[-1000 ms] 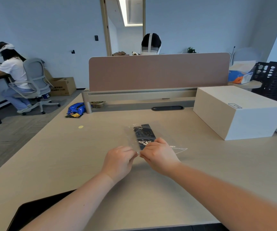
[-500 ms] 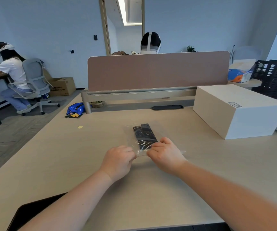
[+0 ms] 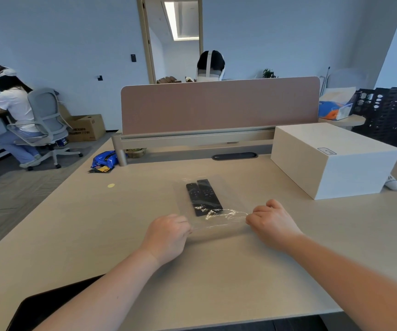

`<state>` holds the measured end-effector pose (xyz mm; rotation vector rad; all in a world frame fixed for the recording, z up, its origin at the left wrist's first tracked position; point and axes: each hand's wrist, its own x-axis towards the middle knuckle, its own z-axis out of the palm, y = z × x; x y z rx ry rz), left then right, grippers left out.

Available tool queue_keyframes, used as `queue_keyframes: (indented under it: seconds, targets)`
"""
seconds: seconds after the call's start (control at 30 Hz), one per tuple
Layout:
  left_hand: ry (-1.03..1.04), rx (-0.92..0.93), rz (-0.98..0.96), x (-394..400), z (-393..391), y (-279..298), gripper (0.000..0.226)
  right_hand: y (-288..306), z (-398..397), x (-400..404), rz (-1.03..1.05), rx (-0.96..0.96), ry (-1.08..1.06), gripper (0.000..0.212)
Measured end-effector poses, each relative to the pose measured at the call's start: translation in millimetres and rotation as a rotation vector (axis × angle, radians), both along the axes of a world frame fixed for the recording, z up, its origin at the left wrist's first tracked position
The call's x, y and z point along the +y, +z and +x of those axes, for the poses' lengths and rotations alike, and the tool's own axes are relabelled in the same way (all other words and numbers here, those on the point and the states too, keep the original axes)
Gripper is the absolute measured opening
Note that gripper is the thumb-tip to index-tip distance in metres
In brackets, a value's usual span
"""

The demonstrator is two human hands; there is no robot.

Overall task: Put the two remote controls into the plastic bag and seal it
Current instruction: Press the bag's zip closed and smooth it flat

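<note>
Head view | plastic bag (image 3: 219, 201) mouth runs left–right | left hand (image 3: 167, 236), right hand (image 3: 272, 223) pinch its opposite near corners | remote controls (image 3: 203, 197) inside — lengthwise, pointing far.

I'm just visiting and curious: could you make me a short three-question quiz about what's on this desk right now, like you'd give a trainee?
1. True or false: both remote controls lie inside the clear plastic bag.
2. Where do the two hands hold the bag? A) at its far edge B) at the two ends of its near edge C) under its middle
3. Fill in: to the right of the bag, on the desk, stands a large white ____.

Key
1. True. The two dark remotes lie side by side under the clear film.
2. B. The left hand pinches the near left end, the right hand the near right end.
3. Box.
</note>
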<state>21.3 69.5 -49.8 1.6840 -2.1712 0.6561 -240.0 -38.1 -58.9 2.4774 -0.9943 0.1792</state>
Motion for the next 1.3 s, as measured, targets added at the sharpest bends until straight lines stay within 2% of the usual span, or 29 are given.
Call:
queue_keyframes:
  seconds: [0.2,0.27,0.43,0.5,0.57,0.63,0.67,0.77,0.87,0.93,1.03,1.17,1.3]
  targets:
    - [-0.014,-0.053,0.017,0.9,-1.4,-1.5,0.023,-6.8,-15.4,-0.3,0.073,-0.002,-0.065,0.039]
    - [-0.028,-0.052,0.021,1.6,-2.2,-0.5,0.019,-4.8,-16.2,3.7,0.128,-0.001,-0.072,0.036]
    - [-0.039,-0.026,0.063,4.2,-2.4,1.4,0.031,3.8,-14.9,7.5,0.336,-0.035,-0.117,0.039]
    - [-0.08,0.054,0.172,3.5,0.4,1.4,0.033,3.3,-18.9,4.9,0.376,-0.062,-0.113,0.048]
    - [-0.076,0.162,0.284,4.9,4.2,2.9,0.053,3.7,-24.6,3.2,0.419,-0.129,-0.113,0.058]
    - [-0.046,0.245,0.293,7.0,6.2,4.1,0.075,4.7,-29.6,0.7,0.429,-0.225,-0.17,0.062]
    - [-0.016,0.305,0.311,7.7,7.0,7.2,0.077,5.3,-30.9,-1.5,0.438,-0.284,-0.219,0.061]
    - [0.065,0.534,0.328,4.5,6.0,14.4,0.058,7.3,-26.2,-10.4,0.543,-0.519,-0.372,0.046]
    - [0.234,0.627,0.24,-10.2,4.3,15.1,0.04,13.4,-12.1,-20.0,0.66,-0.724,-0.461,0.036]
    - [0.383,0.7,0.273,-25.2,6.3,9.7,0.023,15.5,-0.7,-27.4,0.698,-0.782,-0.505,0.035]
    - [0.561,0.823,0.406,-45.9,7.7,1.3,0.037,17.6,17.4,-39.4,0.754,-0.809,-0.519,0.031]
    - [0.628,1.023,0.406,-72.5,2.9,0.7,0.046,19.9,39.0,-56.0,0.869,-0.872,-0.527,0.05]
    - [0.667,1.262,0.369,-97.2,1.9,-3.8,0.046,19.2,55.6,-74.1,0.947,-0.916,-0.503,0.049]
